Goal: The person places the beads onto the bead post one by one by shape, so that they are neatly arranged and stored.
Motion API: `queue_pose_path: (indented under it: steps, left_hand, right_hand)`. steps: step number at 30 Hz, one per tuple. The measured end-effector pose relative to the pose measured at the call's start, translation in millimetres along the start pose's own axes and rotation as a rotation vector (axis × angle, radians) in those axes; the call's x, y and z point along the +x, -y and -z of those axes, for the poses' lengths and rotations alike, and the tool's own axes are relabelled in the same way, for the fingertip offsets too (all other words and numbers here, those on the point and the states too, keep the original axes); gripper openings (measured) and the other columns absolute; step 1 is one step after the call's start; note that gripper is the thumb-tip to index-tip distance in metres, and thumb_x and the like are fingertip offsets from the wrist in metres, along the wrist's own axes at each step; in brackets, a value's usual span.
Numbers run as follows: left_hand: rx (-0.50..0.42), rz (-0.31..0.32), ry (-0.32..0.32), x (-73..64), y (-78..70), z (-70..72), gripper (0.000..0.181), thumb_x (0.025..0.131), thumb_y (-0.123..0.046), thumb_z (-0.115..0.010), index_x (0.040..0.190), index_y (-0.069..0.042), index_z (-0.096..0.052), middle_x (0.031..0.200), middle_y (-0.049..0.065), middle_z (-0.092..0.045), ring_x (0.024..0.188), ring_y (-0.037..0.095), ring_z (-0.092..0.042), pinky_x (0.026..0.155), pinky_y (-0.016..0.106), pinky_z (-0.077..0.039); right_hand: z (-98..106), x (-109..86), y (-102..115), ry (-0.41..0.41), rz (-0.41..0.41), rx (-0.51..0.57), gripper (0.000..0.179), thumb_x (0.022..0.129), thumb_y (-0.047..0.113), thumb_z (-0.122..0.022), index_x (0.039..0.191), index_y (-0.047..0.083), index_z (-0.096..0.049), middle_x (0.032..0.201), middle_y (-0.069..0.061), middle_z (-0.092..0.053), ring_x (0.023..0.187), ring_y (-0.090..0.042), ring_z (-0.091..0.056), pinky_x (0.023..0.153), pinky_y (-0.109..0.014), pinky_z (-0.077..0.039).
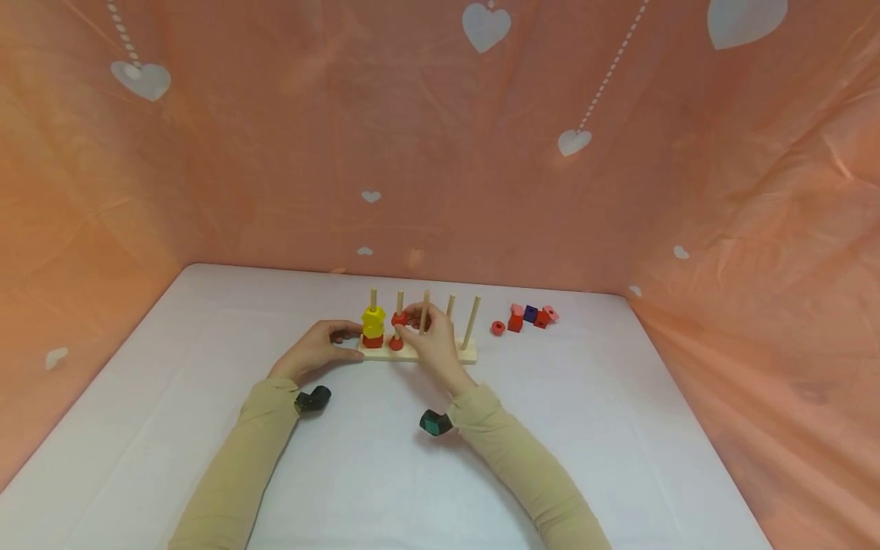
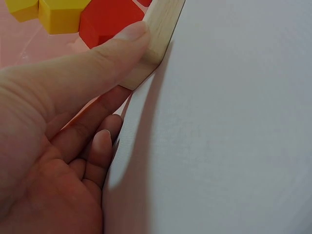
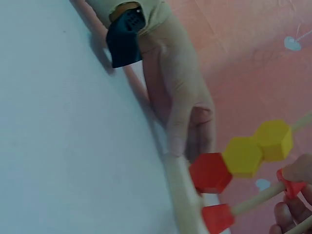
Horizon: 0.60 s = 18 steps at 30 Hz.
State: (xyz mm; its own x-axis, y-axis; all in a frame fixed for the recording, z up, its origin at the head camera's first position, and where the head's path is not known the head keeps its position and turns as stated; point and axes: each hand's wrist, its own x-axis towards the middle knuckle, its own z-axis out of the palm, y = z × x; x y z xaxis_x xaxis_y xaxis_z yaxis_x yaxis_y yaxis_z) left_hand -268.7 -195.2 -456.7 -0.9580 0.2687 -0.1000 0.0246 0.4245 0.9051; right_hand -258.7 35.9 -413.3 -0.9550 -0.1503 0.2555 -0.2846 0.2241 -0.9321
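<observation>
A wooden peg stand (image 1: 385, 356) with upright pegs is on the white table. My left hand (image 1: 312, 351) grips its left end, thumb (image 2: 105, 56) along the front of the base and fingers behind. The leftmost peg carries a red hexagonal block (image 3: 210, 173) with two yellow hexagonal blocks (image 3: 243, 157) above it. A small red block (image 1: 396, 344) sits at the foot of the second peg. Higher on that peg, my right hand (image 1: 435, 344) pinches another red block (image 1: 399, 318) between thumb and fingers, the peg passing through it. The other three pegs bear no blocks.
Right of the stand lie several loose blocks: a reddish round one (image 1: 498, 328), red ones (image 1: 515, 323), pink ones and a dark blue one (image 1: 530, 314). A pink curtain (image 1: 426, 191) with white hearts hangs behind the table (image 1: 371, 473).
</observation>
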Motion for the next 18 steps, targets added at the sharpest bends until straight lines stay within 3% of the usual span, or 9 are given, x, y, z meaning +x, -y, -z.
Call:
queue_pose_path:
  steps: [8, 13, 18]
  left_hand:
    - [0.001, -0.02, 0.0, 0.1, 0.7, -0.2, 0.065, 0.074, -0.025, -0.084, 0.129, -0.004, -0.057, 0.129, 0.011, -0.056, 0.117, 0.029, -0.048, 0.103, 0.046, -0.036]
    - [-0.006, -0.021, -0.001, 0.3, 1.6, -0.2, 0.065, 0.074, -0.025, -0.084, 0.129, -0.004, -0.057, 0.129, 0.011, -0.056, 0.117, 0.029, -0.048, 0.103, 0.045, -0.037]
    - [-0.003, -0.018, 0.0, 1.2, 2.3, 0.3, 0.066, 0.074, -0.026, -0.084, 0.13, -0.005, -0.056, 0.129, 0.011, -0.055, 0.118, 0.03, -0.047, 0.103, 0.046, -0.037]
  right_hand:
    - [-8, -3.3, -27, 0.001, -0.039, 0.062, 0.025, 0.08, 0.0, -0.075, 0.101, -0.005, -0.063, 0.096, -0.017, -0.066, 0.088, -0.027, -0.063, 0.076, -0.03, -0.053]
    - [-12, -4.6, -35, -0.017, -0.062, 0.054, 0.022, 0.077, -0.001, -0.075, 0.097, -0.002, -0.063, 0.087, -0.009, -0.064, 0.077, -0.016, -0.058, 0.07, -0.023, -0.049]
    - [-11, -5.7, -37, -0.008, -0.042, 0.044, 0.023, 0.078, -0.002, -0.073, 0.098, -0.002, -0.062, 0.088, -0.009, -0.064, 0.079, -0.016, -0.059, 0.072, -0.026, -0.05]
